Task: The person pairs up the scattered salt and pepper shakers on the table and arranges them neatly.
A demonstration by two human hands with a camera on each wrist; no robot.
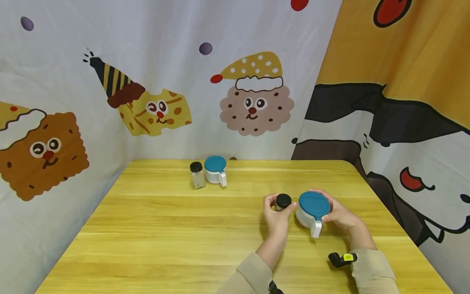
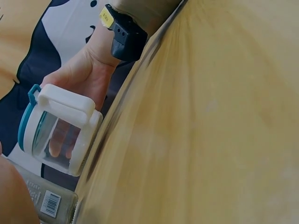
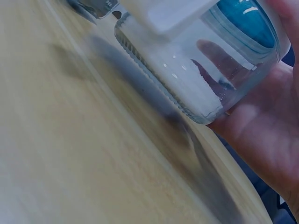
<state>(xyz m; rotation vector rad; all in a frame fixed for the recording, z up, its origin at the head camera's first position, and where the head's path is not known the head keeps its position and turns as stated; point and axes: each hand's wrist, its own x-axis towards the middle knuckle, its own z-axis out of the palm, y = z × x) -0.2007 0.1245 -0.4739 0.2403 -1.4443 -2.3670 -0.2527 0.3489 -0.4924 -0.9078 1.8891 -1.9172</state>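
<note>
The left grip (image 1: 276, 220) holds a bottle (image 1: 283, 201); the right grip (image 1: 342, 214) clasps a jar (image 1: 312, 210) just beside it. Two bottles, two jars: the second bottle (image 1: 198, 178) and second jar (image 1: 214, 166) stand leftward, beyond both grips.

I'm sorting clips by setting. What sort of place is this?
Probably a makeshift filming corner, though the wider room is out of view: cartoon-printed cloth hangs behind a wood-grained table, and a small black device sits at the person's right cuff.
</note>
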